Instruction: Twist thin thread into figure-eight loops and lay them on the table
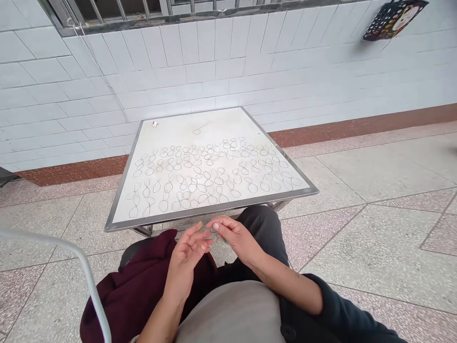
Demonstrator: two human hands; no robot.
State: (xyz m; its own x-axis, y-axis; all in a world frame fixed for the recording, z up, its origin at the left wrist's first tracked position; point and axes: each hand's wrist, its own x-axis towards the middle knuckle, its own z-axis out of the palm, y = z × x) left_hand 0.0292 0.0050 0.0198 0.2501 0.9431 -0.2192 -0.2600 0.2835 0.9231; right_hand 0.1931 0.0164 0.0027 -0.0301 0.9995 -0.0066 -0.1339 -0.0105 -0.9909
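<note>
My left hand [191, 250] is turned palm up over my lap, its thumb and fingers closed on a thin wire [215, 237]. Part of the wire curves in a small loop between my hands. My right hand [235, 233] meets it from the other side, thumb and forefinger pinched on the same wire. What looks like a tan wrap covers one left fingertip. Just beyond my hands, many thin wire figure-eight loops [209, 182] lie in rough rows on a white table [171, 125] with a metal edge. A single wire piece [197, 131] lies farther back on it.
A small white and red object [154, 124] sits at the table's back left corner. A pale curved metal bar [84, 267] rises at my left. Dark red cloth [117, 295] covers my left leg. The tiled wall [200, 62] stands behind the table, and a patterned bag [391, 21] hangs there.
</note>
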